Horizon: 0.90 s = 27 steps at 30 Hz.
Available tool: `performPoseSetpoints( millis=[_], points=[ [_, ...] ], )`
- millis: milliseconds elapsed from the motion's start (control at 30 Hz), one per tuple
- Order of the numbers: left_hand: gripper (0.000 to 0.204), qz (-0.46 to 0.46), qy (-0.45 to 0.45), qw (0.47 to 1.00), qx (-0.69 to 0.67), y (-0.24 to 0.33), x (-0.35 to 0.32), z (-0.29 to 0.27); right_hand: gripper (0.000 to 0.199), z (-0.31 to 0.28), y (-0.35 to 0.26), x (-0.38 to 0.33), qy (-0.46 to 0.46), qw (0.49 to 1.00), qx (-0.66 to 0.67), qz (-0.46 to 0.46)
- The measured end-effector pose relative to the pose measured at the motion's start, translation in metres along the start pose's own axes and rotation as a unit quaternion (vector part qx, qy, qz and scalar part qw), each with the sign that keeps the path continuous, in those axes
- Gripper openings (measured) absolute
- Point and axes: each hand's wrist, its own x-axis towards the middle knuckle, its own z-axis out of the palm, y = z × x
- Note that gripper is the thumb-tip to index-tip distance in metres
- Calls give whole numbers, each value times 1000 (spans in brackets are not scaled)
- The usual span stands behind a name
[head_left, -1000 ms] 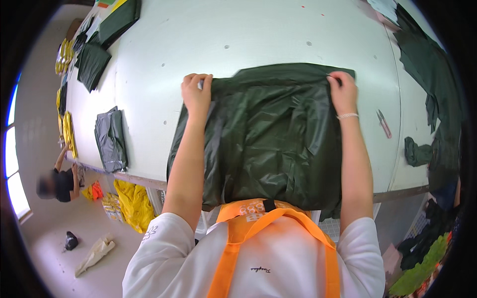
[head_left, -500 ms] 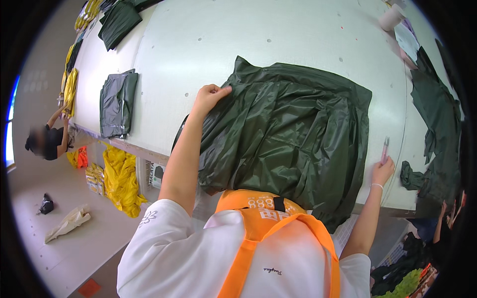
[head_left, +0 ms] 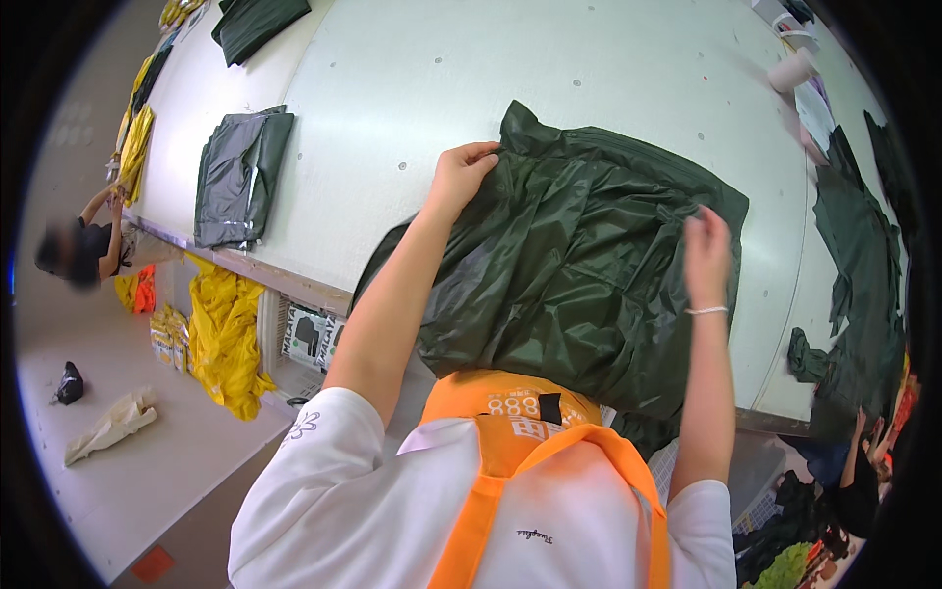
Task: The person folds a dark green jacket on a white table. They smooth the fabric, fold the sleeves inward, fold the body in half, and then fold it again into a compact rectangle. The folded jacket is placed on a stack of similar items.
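A crumpled, shiny dark green garment (head_left: 579, 265), like a rain jacket, lies spread on the pale table in front of me. Its near part hangs over the table edge against my orange apron. My left hand (head_left: 465, 177) pinches the garment's far left corner between thumb and fingers. Over the garment's right side is my right hand (head_left: 708, 257), wearing a white bracelet, its fingers curled and blurred by motion. Whether it holds anything cannot be made out.
Folded dark green garments in clear wrap (head_left: 240, 177) lie on the table (head_left: 383, 79) to the left. Loose dark cloth (head_left: 859, 245) and a white roll (head_left: 791, 71) are at the right. Yellow cloth (head_left: 226, 334) hangs below the left edge. A person (head_left: 83, 245) works at far left.
My right hand has swung left from the bare table, where it held a small pinkish pronged tool, onto the garment. My left hand keeps its pinch and sits slightly farther right.
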Motion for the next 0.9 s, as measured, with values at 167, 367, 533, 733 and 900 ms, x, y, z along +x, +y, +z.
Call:
performPoseSetpoints(
  millis=[167, 367, 533, 733, 900],
  points=[
    [26, -1, -33, 996, -81, 32, -23, -1, 17, 117, -83, -17, -108, 964, 219, -107],
    [24, 58, -46, 997, -35, 46, -35, -14, 11, 151, -144, -8, -117, 968, 186, -123],
    [21, 79, -50, 995, -42, 50, -35, -22, 10, 161, -149, -3, -129, 966, 184, -124],
    [20, -5, -40, 973, -226, 49, -34, -23, 14, 167, -149, 0, -78, 977, 184, -78],
    [24, -78, -58, 930, -355, 55, -32, -32, 17, 158, -143, -9, -112, 958, 220, -147]
  ],
)
